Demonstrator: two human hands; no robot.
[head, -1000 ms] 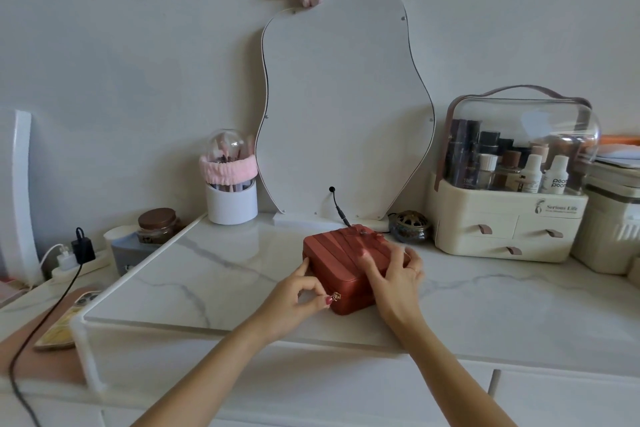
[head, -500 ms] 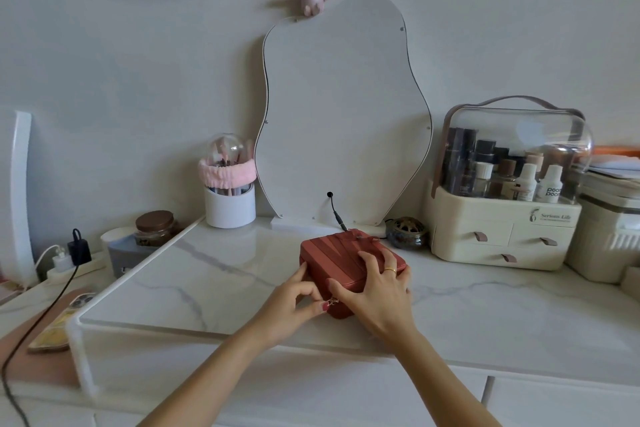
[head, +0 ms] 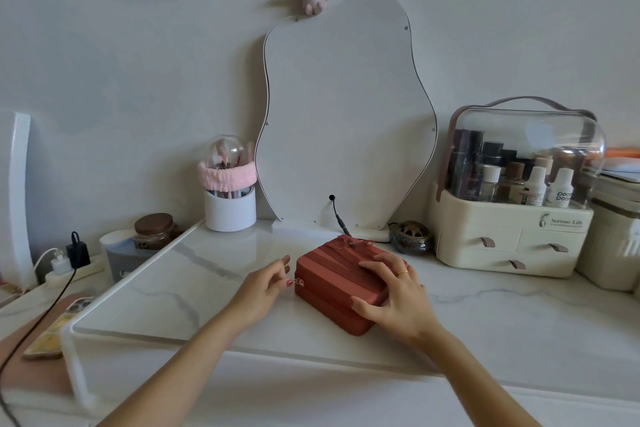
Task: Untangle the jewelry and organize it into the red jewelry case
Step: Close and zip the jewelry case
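The red jewelry case (head: 332, 272) lies closed on the white marble tabletop (head: 194, 291), a ribbed lid on top and a small bow at its far edge. My left hand (head: 265, 288) sits at the case's left corner and pinches the small metal zipper pull (head: 299, 282) between thumb and finger. My right hand (head: 394, 295) rests flat on the lid's right side, fingers spread, thumb against the front wall. A gold ring is on one finger. No loose jewelry is visible.
A wavy mirror (head: 346, 114) leans on the wall behind the case. A cream cosmetics organiser (head: 512, 236) stands to the right, a small ornate bowl (head: 410, 237) beside it. A white brush holder (head: 230, 208), a brown-lidded jar (head: 154, 229) and a phone (head: 57, 333) are at the left.
My left hand has drawn the zipper pull from the case's front corner leftward along the side. My right hand slid from the front corner onto the lid's right side.
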